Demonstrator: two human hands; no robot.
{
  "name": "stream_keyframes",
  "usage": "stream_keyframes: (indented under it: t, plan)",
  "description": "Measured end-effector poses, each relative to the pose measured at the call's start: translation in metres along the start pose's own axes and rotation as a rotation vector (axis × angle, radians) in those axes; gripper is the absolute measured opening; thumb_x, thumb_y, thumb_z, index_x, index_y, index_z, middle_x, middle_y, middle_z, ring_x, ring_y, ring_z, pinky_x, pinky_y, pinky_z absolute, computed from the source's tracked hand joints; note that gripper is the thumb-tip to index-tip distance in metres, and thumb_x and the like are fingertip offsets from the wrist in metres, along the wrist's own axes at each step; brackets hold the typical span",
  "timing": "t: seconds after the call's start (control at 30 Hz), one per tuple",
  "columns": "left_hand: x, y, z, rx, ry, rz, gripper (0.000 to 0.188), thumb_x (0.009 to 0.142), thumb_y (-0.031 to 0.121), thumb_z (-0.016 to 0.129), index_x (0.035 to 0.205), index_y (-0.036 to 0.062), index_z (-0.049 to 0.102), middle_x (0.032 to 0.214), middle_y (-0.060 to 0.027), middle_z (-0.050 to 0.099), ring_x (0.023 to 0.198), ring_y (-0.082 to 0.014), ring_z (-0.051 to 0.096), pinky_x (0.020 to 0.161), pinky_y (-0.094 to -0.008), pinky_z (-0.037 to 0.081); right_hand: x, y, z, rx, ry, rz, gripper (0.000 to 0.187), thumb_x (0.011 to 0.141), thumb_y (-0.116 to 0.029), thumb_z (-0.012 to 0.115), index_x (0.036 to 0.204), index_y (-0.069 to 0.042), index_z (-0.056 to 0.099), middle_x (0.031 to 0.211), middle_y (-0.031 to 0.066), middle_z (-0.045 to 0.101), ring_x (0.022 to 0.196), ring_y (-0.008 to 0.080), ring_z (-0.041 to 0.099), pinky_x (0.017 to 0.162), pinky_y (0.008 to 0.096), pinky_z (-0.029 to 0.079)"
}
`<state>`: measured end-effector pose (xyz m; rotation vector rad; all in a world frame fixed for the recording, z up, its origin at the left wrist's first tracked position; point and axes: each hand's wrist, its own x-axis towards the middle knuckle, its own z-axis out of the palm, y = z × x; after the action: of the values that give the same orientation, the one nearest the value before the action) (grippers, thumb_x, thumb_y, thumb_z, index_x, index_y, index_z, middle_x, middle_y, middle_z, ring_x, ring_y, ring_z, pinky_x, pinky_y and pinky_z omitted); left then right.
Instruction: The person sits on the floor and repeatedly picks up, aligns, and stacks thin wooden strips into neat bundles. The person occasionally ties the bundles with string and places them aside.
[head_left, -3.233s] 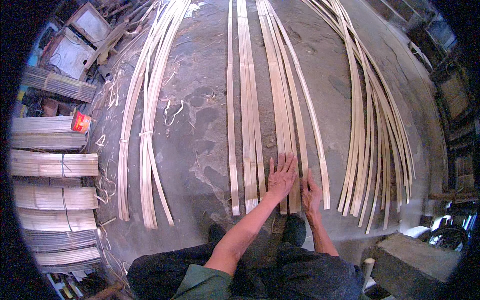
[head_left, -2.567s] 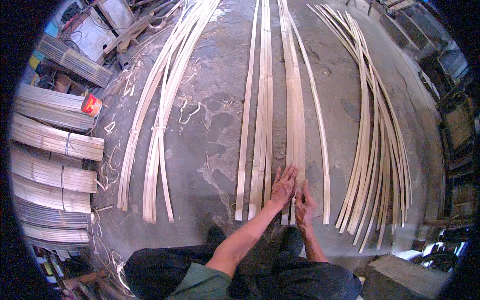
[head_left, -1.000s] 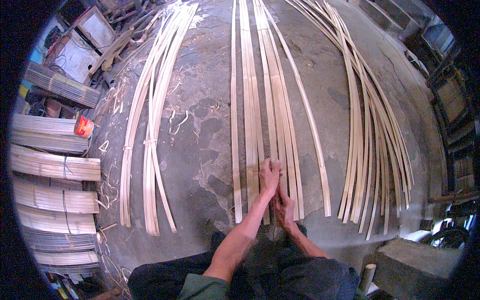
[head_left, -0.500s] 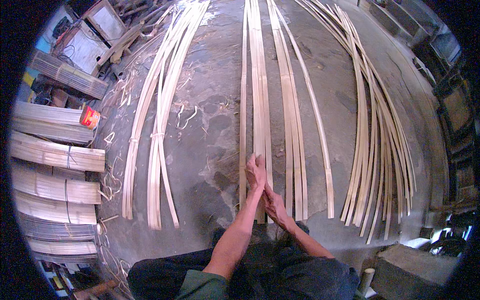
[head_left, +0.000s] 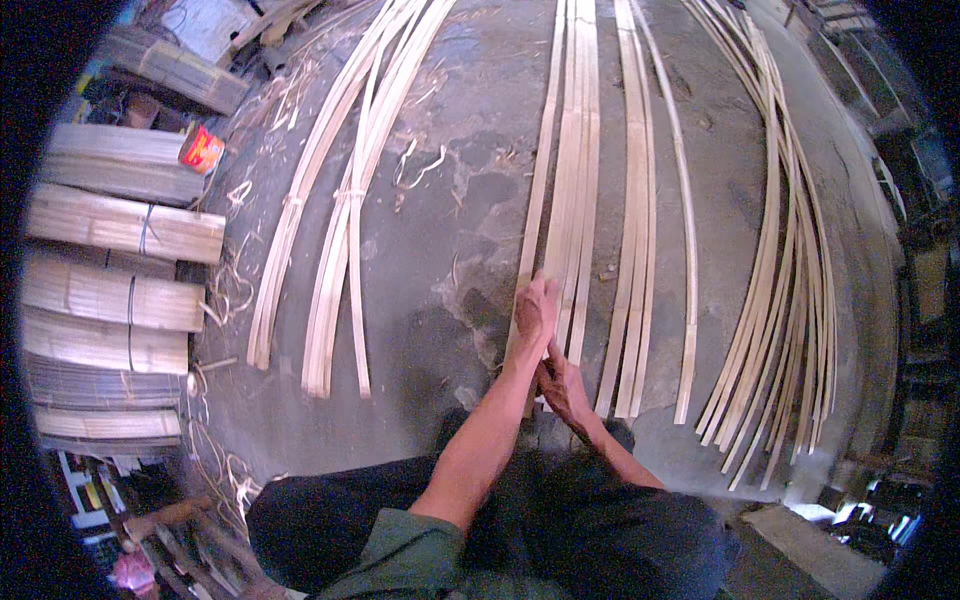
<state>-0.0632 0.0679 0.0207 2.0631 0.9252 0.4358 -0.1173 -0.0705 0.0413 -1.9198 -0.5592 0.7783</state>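
Observation:
Long pale bamboo strips [head_left: 575, 150] run lengthwise across the floor in front of me, their near ends at my knees. My left hand [head_left: 535, 312] is closed at the near part of the middle strips, fingers bent around their left edge. Just below and to its right, my right hand [head_left: 567, 392] is closed at the near ends of the same strips. The two hands nearly touch, and they hide what lies between the fingers. A separate narrow group of strips [head_left: 630, 300] lies just right of my hands, with a single strip [head_left: 688, 270] beyond it.
Tied bamboo strips [head_left: 330, 290] lie to the left, and a fanned pile of strips [head_left: 780, 330] to the right. Stacked bundles [head_left: 115, 275] line the left side, with a red tin [head_left: 202, 150] by them. Curled shavings [head_left: 232, 290] litter the floor.
The view has swung, so the middle strips and both hands sit further right. My hands have stayed together at the near ends, with the right hand more bent.

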Motion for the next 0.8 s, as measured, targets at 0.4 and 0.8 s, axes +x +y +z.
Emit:
stream_keyframes:
  t: [0.4,0.8]
  plan:
    - [0.008,-0.014,0.011,0.204,-0.071,-0.037,0.042,0.090,0.026,0.059,0.126,0.0053,0.055,0.110,-0.0218,0.059,0.106,-0.0379,0.059,0.080,-0.0500,0.050,0.011,-0.017,-0.002,-0.014,-0.009,0.115,0.053,0.094,-0.010,0.052,0.145,-0.009,0.038,0.072,0.0144,0.066,0.059,0.0177,0.062,0.057,0.0349,0.051]
    - [0.014,-0.004,-0.013,0.328,-0.159,0.075,0.055,0.082,0.019,0.071,0.134,0.0122,0.053,0.114,-0.0210,0.060,0.105,-0.0385,0.060,0.085,-0.0466,0.052,0.011,-0.005,-0.015,-0.522,0.289,-0.179,0.054,0.090,-0.018,0.059,0.141,-0.012,0.043,0.102,0.0194,0.062,0.085,0.0350,0.060,0.074,0.0451,0.049]
